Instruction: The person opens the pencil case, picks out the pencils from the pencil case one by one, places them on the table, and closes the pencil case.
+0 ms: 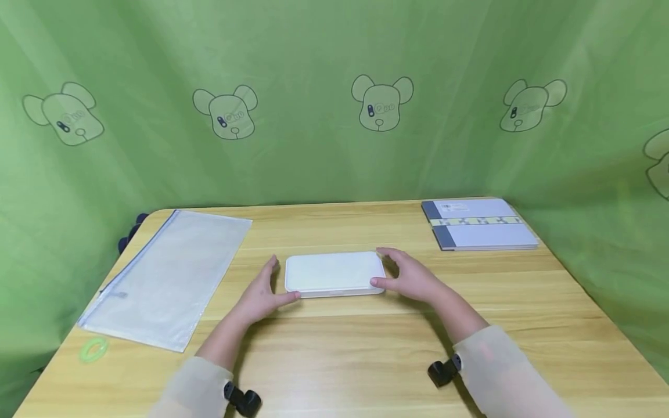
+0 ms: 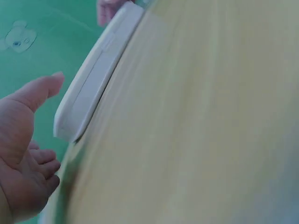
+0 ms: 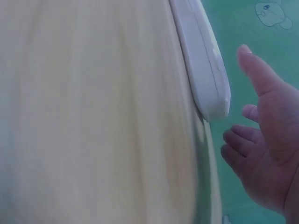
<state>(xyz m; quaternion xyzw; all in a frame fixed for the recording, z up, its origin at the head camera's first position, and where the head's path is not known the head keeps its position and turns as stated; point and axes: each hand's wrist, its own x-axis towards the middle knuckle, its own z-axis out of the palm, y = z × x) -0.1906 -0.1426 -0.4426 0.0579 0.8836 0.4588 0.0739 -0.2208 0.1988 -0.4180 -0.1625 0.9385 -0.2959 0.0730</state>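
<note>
A flat white case (image 1: 334, 273) with rounded corners lies on the wooden table, long side facing me. My left hand (image 1: 261, 296) is at its left end, thumb and fingers spread apart; the thumb tip overlaps the near left corner in the head view. In the left wrist view a gap shows between that thumb (image 2: 44, 89) and the case (image 2: 96, 79). At the other end, my right hand (image 1: 410, 276) has its thumb over the right edge and a finger by the far corner. The right wrist view shows its fingers (image 3: 240, 142) extended loosely, apart from the case (image 3: 205, 60).
A translucent zip pouch (image 1: 172, 273) lies on the left of the table (image 1: 334, 360), with a pale green ring (image 1: 94, 349) by its near corner. At the back right sits a notebook (image 1: 481, 235) with a patterned band. Green curtain (image 1: 313, 162) hangs behind the table.
</note>
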